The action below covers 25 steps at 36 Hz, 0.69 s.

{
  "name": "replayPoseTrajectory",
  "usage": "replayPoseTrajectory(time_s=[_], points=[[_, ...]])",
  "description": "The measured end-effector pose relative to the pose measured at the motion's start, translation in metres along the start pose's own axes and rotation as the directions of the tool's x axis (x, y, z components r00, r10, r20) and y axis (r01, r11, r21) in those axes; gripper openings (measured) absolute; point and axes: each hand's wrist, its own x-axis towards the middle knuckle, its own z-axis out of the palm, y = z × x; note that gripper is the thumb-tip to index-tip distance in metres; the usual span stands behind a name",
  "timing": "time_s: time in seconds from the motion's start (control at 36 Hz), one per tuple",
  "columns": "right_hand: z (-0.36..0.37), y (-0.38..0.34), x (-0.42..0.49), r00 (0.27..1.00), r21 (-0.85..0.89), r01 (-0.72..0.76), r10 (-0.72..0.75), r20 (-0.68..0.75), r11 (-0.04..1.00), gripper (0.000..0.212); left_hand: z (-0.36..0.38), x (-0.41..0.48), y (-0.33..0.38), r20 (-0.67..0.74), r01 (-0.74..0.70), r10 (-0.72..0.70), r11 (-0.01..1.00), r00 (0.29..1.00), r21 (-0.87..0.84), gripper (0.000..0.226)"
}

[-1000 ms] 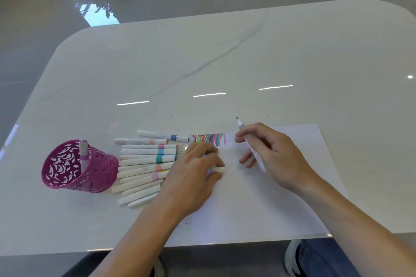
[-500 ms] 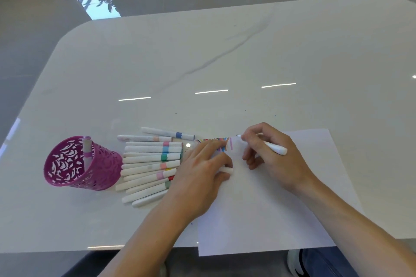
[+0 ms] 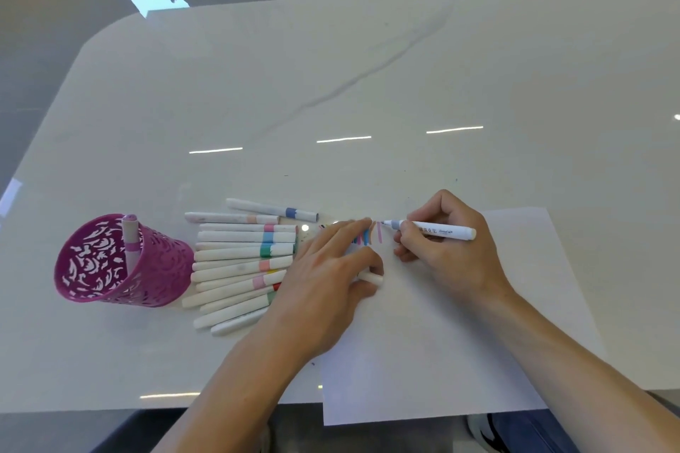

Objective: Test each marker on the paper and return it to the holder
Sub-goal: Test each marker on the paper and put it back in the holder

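Observation:
My right hand point(image 3: 447, 250) grips an uncapped white marker point(image 3: 441, 231) with a grey band, its tip on the sheet of paper point(image 3: 460, 335) beside a row of coloured test strokes point(image 3: 369, 236). My left hand point(image 3: 323, 279) lies flat on the paper's left edge, fingers over part of the strokes, and holds a white cap point(image 3: 372, 278) between thumb and fingers. A row of several capped white markers point(image 3: 239, 261) lies left of that hand. The magenta cut-out holder point(image 3: 117, 265) stands further left with one pink-banded marker point(image 3: 130, 239) in it.
The white marble table point(image 3: 368, 85) stretches far back and to the right. The paper overhangs the table's near edge point(image 3: 220, 405). A shoe point(image 3: 485, 434) and jeans show below the edge at the bottom right.
The right hand turned the marker from tip-up to nearly level and brought its tip down onto the paper by the strokes. The left hand stayed on the paper with the cap.

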Motion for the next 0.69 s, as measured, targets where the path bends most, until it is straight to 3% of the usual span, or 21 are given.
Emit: replayPoseTrajectory(time_s=[0.69], points=[[0.0005, -0.0033, 0.0005, 1.000, -0.045, -0.016, 0.017, 0.019, 0.999, 0.015, 0.0028, 0.0005, -0.0050, 0.060, -0.075, 0.067, 0.986, 0.996, 0.150, 0.013]])
